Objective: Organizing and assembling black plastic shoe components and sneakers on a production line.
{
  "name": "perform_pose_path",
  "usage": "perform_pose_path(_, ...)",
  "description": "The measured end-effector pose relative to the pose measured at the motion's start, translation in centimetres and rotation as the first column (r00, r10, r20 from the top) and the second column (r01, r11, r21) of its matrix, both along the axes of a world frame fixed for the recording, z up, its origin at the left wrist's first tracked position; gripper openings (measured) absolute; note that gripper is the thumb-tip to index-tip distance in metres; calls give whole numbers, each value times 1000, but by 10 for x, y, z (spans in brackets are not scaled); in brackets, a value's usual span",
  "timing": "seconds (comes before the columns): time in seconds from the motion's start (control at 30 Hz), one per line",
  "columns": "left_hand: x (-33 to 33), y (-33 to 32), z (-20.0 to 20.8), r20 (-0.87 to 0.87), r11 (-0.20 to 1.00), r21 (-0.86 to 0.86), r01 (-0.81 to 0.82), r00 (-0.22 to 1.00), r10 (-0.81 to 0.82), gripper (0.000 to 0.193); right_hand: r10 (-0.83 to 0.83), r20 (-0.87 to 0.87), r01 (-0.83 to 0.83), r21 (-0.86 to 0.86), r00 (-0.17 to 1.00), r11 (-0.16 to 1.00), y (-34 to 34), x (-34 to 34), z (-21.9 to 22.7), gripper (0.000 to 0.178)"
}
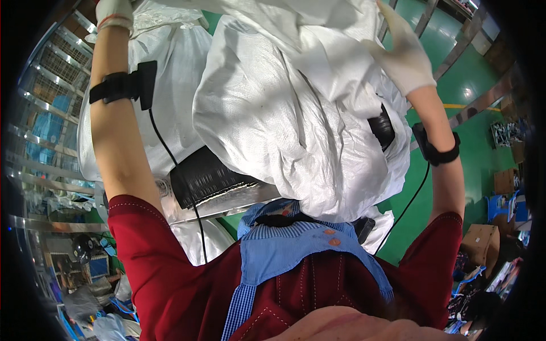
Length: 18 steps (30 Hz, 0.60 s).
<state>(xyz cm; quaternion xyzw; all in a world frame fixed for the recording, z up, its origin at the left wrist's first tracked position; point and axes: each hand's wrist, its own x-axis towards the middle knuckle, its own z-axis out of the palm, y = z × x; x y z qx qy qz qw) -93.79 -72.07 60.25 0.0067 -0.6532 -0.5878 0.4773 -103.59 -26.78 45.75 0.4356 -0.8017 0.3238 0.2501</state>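
A large white woven plastic sack (250, 102), crumpled and folded, lies before my chest. Off its right upper side, my right hand (405, 59) in a white glove has the thumb and fingers spread apart against the fabric. My left hand (115, 12), also gloved in white, is raised at the upper left by another white sack (165, 85); the top edge cuts off its fingers. Black, shiny, ribbed material (207, 176) shows under the middle sack, and a second black piece (382, 128) shows through a gap on its right.
Metal racking (54, 153) stands along the left, and metal bars (455, 62) run at the upper right above a green floor (418, 187). Cardboard boxes (480, 244) and a blue stool (503, 207) are on the right. Cables hang from bands on both my forearms.
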Motion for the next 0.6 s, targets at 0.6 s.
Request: perform_pose_path(0.6, 390, 22, -98, -93, 855, 199, -480, 859, 504, 13, 517, 673, -151, -525, 529, 838, 8, -39, 5, 44)
